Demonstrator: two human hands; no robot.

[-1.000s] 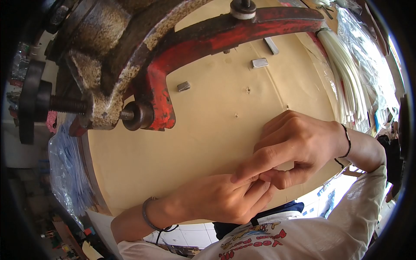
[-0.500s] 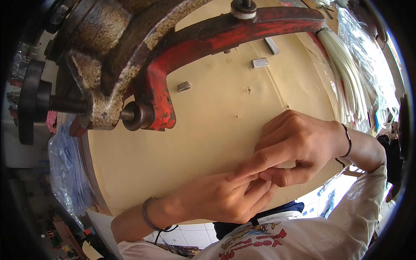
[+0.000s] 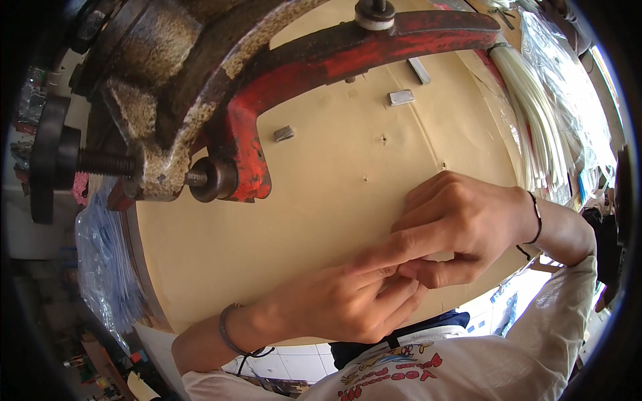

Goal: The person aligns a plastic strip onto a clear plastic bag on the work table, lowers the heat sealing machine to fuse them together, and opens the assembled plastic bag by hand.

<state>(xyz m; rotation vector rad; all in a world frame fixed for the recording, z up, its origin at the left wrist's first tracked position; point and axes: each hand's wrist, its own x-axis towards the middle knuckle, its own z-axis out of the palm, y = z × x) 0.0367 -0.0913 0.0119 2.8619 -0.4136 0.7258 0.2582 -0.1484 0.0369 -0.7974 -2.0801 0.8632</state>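
My left hand [image 3: 344, 304] rests low at the front edge of the paper-covered table [image 3: 267, 247], its fingers curled closed. Across it lies my right hand [image 3: 451, 224], also closed, with the index finger stretched over the back of the left fingers. The right thumb tip presses where the fingers of both hands meet. Anything pinched there is hidden by the fingers. Beyond the hands, two small grey metal blocks lie on the paper, one a dark block [image 3: 284, 134] and the other a paler block [image 3: 401, 97].
A heavy cast-metal machine with a red curved arm [image 3: 321, 60] and a black knob [image 3: 50, 157] overhangs the left and far side. Near it is a thin metal bar [image 3: 419, 71]. Bundled pale strips [image 3: 535, 120] line the right edge; a plastic-wrapped bundle [image 3: 110, 260] hangs at left.
Both hands stay together in nearly the same place. The right hand has shifted very slightly; the blocks and the machine have not moved.
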